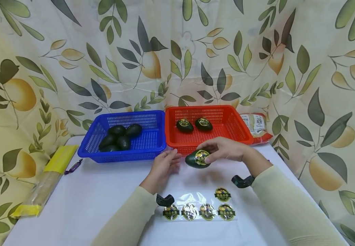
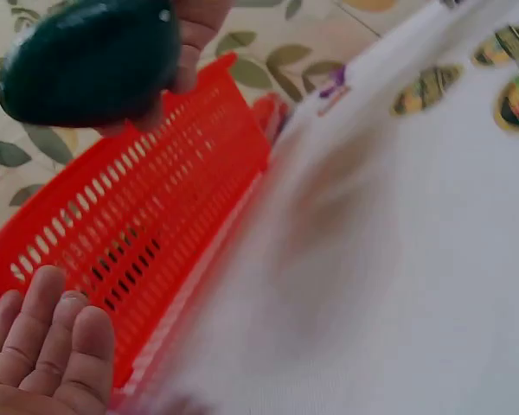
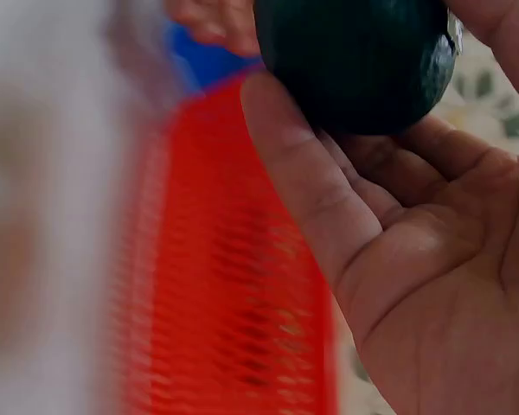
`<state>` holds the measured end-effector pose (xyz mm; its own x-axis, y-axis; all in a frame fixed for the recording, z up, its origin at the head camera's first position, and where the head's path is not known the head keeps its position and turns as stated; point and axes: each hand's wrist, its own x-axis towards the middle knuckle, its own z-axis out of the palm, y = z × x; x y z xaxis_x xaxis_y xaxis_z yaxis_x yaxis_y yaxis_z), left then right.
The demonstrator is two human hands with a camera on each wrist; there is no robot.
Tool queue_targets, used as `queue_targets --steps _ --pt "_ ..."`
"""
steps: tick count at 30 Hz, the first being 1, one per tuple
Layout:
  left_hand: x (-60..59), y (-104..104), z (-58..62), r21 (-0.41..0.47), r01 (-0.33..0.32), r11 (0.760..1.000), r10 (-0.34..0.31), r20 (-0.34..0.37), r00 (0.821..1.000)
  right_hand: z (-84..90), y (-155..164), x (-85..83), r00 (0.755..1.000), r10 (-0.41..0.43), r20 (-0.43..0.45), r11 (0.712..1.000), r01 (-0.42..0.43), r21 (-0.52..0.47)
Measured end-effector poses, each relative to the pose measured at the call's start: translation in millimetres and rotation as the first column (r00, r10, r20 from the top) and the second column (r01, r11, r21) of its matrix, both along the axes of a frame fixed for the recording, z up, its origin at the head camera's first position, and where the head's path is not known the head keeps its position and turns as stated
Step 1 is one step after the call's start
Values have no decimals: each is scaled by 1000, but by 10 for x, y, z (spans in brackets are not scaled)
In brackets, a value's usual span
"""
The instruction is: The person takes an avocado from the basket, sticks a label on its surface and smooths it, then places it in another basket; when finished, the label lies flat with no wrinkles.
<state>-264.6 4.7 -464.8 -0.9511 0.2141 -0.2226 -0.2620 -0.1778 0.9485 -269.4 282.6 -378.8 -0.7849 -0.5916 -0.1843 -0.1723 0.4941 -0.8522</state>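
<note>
We see the right hand (image 1: 226, 149) holding a dark green avocado (image 1: 197, 159) just above the tabletop (image 1: 103, 191), fingers and thumb curled round it from above, in front of the red basket (image 1: 220, 118). The avocado carries a round gold-and-black sticker (image 1: 200, 156) on the side turned toward the camera, and we judge the hand grips the far end so that the label stays uncovered. The right wrist view shows the same fruit (image 3: 355, 56) cradled at the fingertips, clear of the palm. The left hand (image 1: 164, 164) lies just beside the avocado, apart from it, fingers relaxed and holding nothing; in the left wrist view its fingers (image 2: 52, 346) rest loosely spread near the red basket's front wall (image 2: 156, 233).

Two stickered avocados (image 1: 185, 125) (image 1: 203, 123) sit in the red basket, while a cluster of bare avocados (image 1: 119, 137) lies in the blue basket (image 1: 153, 119) to its left, so the baskets seem to keep labelled fruit apart from unlabelled. A clear sheet (image 1: 199, 206) with five more stickers lies on the tabletop near the person, within easy reach of both hands. A yellow-ended packet (image 1: 46, 181) rests at the left edge, and a printed bag (image 1: 255, 126) lies behind the red basket
</note>
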Motion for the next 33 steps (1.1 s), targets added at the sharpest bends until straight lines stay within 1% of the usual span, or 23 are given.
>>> queue_targets --steps 2,5,8,10,13,17,20,22,24,29,31,33 --pt "-8 74 30 76 -12 997 12 5 1000 154 121 -97 1000 -28 5 1000 28 -13" --pt "-28 147 65 160 -22 987 21 7 1000 329 273 -324 997 -74 2 997 74 -17" --pt "-57 199 83 202 -36 979 32 23 999 415 419 -594 992 -123 29 992 123 -4" --pt "-73 220 80 202 -48 978 42 33 999 430 509 -769 986 -153 67 988 153 4" --pt "-87 237 77 178 -68 982 63 37 997 393 619 -1007 972 -205 115 979 204 21" --pt "-100 258 86 152 -90 984 89 16 996 292 727 -1272 954 -272 129 962 266 65" --pt "-105 269 96 133 -102 986 104 -5 995 204 787 -1442 943 -315 106 945 301 125" --pt "-105 271 104 117 -108 987 110 -11 994 145 816 -1534 938 -341 67 929 324 180" --pt "-101 271 115 103 -110 989 112 -12 994 88 840 -1607 934 -357 36 916 342 210" --pt "-112 265 127 84 -117 989 119 -14 993 -2 831 -1751 936 -347 -59 890 349 295" --pt "-117 256 119 83 -122 989 124 -18 992 -37 795 -1812 943 -314 -113 873 334 356" --pt "-117 235 108 84 -131 988 132 -11 991 -79 740 -1872 952 -278 -127 860 305 408"
